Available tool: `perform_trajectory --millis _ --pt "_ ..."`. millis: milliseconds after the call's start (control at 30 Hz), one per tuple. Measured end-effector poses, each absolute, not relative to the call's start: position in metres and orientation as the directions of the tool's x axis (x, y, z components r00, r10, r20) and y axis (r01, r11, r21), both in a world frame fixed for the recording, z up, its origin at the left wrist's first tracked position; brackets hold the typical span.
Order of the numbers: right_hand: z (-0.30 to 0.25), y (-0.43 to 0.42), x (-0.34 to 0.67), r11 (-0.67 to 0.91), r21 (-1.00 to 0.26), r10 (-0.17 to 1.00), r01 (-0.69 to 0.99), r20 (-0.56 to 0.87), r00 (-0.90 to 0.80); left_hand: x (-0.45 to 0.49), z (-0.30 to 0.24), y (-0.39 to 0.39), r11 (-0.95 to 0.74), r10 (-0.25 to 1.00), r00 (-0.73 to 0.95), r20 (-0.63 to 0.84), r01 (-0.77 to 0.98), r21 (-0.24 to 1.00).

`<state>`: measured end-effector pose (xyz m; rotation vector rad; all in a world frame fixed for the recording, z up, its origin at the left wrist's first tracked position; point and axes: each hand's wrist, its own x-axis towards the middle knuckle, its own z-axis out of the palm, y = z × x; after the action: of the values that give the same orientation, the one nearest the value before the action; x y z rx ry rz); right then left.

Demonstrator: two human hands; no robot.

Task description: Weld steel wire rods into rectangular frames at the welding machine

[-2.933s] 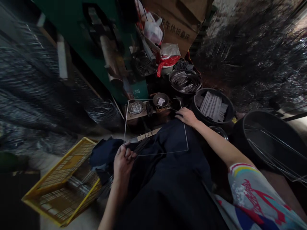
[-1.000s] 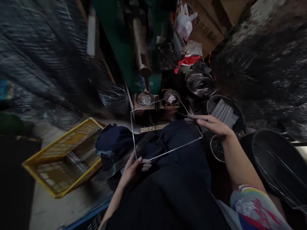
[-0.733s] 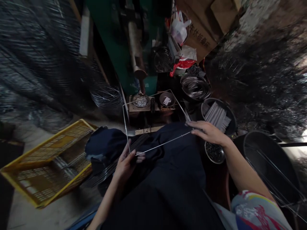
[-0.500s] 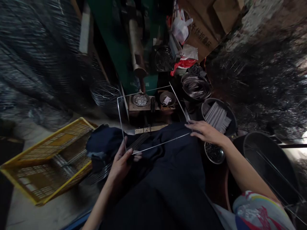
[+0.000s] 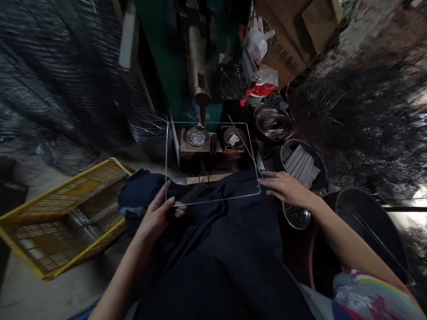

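Observation:
A thin rectangular wire frame (image 5: 218, 200) spans the space between my hands, above the dark cloth (image 5: 227, 249) over my lap. My left hand (image 5: 162, 206) is closed round its near left corner, thumb on top. At the frame's right side, my right hand (image 5: 282, 186) pinches the near end of a thin metal rod (image 5: 245, 146), which slants across that side of the frame. The right fingertips are close to the frame's right wire; whether they touch it I cannot tell. Several thin rods (image 5: 194, 192) lie beside my left fingers, over the cloth.
Ahead stands a green machine (image 5: 160, 58) with a metal arm above a dish of small metal pieces (image 5: 197, 138). A yellow crate (image 5: 63, 195) with wire pieces is at left. On the right are a tub of metal strips (image 5: 302, 166), a small bowl (image 5: 296, 216) and a large dark bucket (image 5: 370, 231).
The wire frame has turned and sits squarer to me, its near left corner shifted left with my left hand. The rod now crosses the frame's right side at an angle.

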<state>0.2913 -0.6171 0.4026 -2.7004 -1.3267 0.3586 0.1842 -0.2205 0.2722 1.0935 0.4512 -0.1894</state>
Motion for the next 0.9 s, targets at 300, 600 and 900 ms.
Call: perform_trajectory --millis 300,600,900 --pt "0.365 -0.609 0.301 -0.435 -0.119 0.887 0.892 -0.226 0.402 0.189 0.275 -0.206 0.460 0.065 0.882 -0.467 0.389 0.798" --pt "0.358 -0.599 0.297 -0.360 -0.223 0.919 0.906 -0.250 0.304 0.194 0.270 -0.199 0.476 0.110 0.878 -0.465 0.365 0.800" --pt "0.360 -0.603 0.305 -0.447 -0.282 0.892 0.849 -0.214 0.398 0.194 0.270 -0.194 0.461 0.086 0.886 -0.455 0.370 0.807"
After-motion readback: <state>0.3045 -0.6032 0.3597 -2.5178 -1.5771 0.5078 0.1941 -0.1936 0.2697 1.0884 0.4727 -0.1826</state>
